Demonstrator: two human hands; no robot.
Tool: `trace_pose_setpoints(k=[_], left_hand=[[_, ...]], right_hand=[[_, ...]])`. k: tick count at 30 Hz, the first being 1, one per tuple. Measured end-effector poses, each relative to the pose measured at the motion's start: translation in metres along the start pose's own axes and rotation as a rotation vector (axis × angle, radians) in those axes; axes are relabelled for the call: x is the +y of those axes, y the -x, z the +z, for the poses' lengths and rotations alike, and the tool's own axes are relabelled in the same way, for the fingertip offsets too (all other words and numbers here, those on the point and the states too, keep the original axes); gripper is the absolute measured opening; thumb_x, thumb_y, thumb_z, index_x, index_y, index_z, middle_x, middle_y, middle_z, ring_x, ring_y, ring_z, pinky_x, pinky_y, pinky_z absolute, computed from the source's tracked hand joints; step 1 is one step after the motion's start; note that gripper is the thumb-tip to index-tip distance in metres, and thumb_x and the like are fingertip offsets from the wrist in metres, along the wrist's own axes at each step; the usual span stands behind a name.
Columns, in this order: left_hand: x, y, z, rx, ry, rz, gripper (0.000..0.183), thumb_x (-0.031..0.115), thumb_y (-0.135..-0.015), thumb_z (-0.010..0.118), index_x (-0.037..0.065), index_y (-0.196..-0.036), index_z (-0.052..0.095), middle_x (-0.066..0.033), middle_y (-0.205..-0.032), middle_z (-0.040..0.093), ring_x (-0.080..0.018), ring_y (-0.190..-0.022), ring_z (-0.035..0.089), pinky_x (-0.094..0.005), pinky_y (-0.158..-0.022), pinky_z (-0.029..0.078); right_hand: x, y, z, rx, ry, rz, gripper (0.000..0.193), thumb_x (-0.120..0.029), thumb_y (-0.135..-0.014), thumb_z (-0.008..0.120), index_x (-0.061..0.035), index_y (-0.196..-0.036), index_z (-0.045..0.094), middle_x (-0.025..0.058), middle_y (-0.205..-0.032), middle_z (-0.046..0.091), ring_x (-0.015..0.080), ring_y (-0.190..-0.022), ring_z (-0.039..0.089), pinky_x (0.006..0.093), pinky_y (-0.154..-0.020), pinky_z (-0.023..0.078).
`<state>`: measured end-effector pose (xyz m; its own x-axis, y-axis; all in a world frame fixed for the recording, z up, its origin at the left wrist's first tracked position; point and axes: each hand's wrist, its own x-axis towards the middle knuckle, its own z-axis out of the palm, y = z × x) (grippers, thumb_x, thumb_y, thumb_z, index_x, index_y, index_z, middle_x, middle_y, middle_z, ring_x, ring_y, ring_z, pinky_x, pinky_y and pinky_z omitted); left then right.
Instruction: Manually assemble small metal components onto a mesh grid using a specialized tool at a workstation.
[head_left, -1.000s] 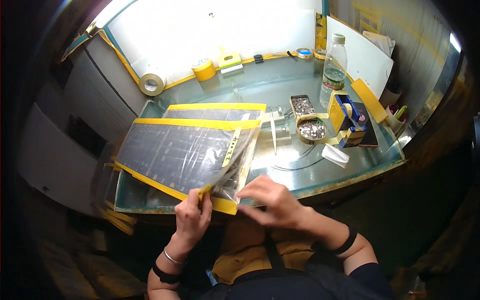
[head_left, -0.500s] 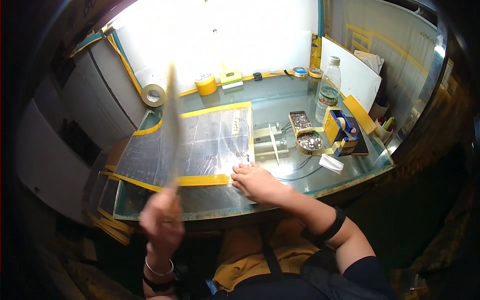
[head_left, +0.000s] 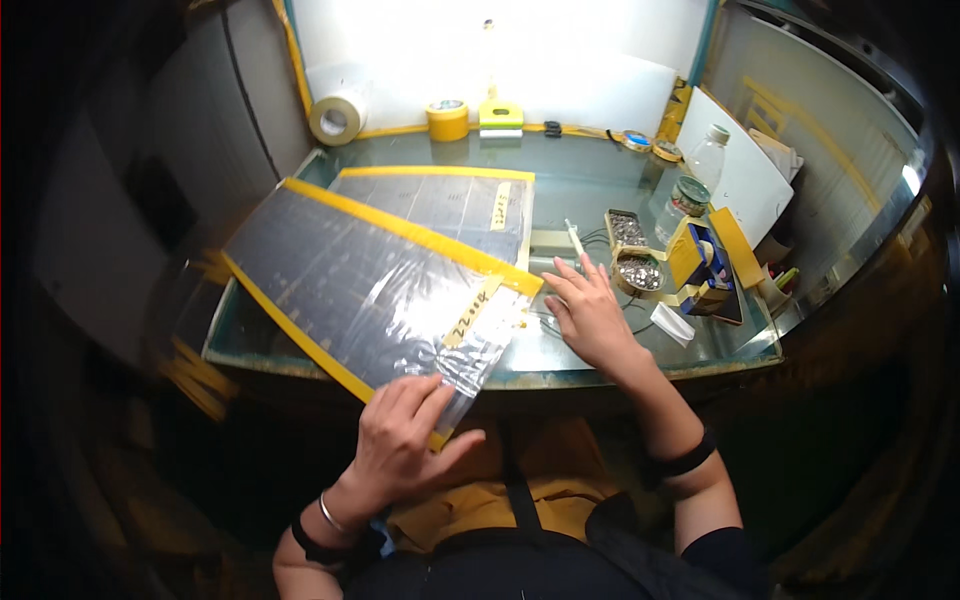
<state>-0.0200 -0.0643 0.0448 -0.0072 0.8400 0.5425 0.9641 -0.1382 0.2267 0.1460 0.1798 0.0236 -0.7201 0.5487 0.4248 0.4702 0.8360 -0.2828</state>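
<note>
A dark film sheet (head_left: 350, 280) with yellow tape along its long edges lies aslant on the glass table, its near corner jutting past the front edge. Toward its right end sits a pale handwritten label (head_left: 470, 312). Partly covered beneath is a second, similar taped sheet (head_left: 430, 195). My left hand (head_left: 405, 430) rests on the near corner of the top sheet, fingers laid over the film and thumb stretched out beside it. My right hand (head_left: 595, 315) hovers at the sheet's far right corner, fingers spread and holding nothing, close to a slim white pen-like tool (head_left: 574, 238).
Right of my right hand are a small tray (head_left: 628, 229) and a round dish (head_left: 638, 272) of shiny bits, a blue tape dispenser (head_left: 705, 268), folded white paper (head_left: 672, 325) and a bottle (head_left: 705, 165). Tape rolls (head_left: 447, 121) line the back.
The blurred upright thing in my left hand, apparently the top sheet seen edge-on, has come down over the other sheet. My right hand has left the lower sheet and moved right. The view has shifted.
</note>
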Motion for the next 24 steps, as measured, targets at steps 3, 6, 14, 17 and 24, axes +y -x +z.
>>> trace_pose_setpoints(k=[3, 6, 14, 17, 24], left_hand=[[-0.002, -0.009, 0.009, -0.005, -0.089, -0.039, 0.033, 0.018, -0.075, 0.079, 0.002, -0.101, 0.067, -0.0101, -0.096, 0.062, -0.0282, -0.086, 0.059, -0.0394, -0.075, 0.048], [-0.007, -0.002, 0.016, 0.058, -0.028, -0.024, 0.019, 0.008, -0.076, 0.077, 0.002, -0.091, 0.07, -0.0082, -0.081, 0.06, -0.023, -0.069, 0.058, -0.0338, -0.061, 0.047], [0.019, 0.006, -0.006, 0.177, 0.526, -0.342, 0.002, 0.0, -0.08, 0.073, -0.001, -0.079, 0.072, -0.0029, -0.066, 0.053, -0.007, -0.051, 0.048, -0.0233, -0.046, 0.034], [0.024, 0.009, -0.003, 0.178, 0.525, -0.348, 0.002, 0.0, -0.08, 0.073, -0.001, -0.08, 0.072, -0.0027, -0.066, 0.053, -0.0066, -0.051, 0.048, -0.0231, -0.046, 0.034], [0.03, 0.008, 0.005, 0.162, 0.53, -0.288, 0.004, 0.001, -0.079, 0.075, -0.001, -0.082, 0.074, -0.0034, -0.067, 0.055, -0.0065, -0.051, 0.051, -0.022, -0.045, 0.036]], right_hand=[[-0.033, 0.017, -0.012, 0.064, -0.342, -0.073, 0.032, -0.016, -0.093, 0.062, -0.0034, -0.123, 0.063, 0.0222, -0.134, 0.056, 0.0438, -0.13, 0.047, 0.0473, -0.109, 0.038], [-0.053, 0.041, -0.028, -0.123, -0.839, 0.093, 0.032, -0.013, -0.097, 0.058, -0.0018, -0.127, 0.059, 0.0208, -0.131, 0.058, 0.0369, -0.123, 0.056, 0.043, -0.104, 0.044], [-0.069, 0.047, -0.052, 0.176, -1.707, 0.508, 0.038, -0.003, -0.1, 0.047, 0.0058, -0.136, 0.042, 0.0236, -0.134, 0.052, 0.0289, -0.123, 0.056, 0.0381, -0.106, 0.046], [-0.072, 0.045, -0.055, 0.34, -1.83, 0.509, 0.037, 0.0, -0.099, 0.044, 0.006, -0.135, 0.04, 0.0249, -0.137, 0.049, 0.0311, -0.128, 0.052, 0.0397, -0.111, 0.042], [-0.088, 0.054, -0.05, -0.06, -2.035, 0.711, 0.045, -0.007, -0.1, 0.048, 0.0053, -0.14, 0.031, 0.0229, -0.145, 0.04, 0.0334, -0.139, 0.038, 0.0413, -0.118, 0.03]])
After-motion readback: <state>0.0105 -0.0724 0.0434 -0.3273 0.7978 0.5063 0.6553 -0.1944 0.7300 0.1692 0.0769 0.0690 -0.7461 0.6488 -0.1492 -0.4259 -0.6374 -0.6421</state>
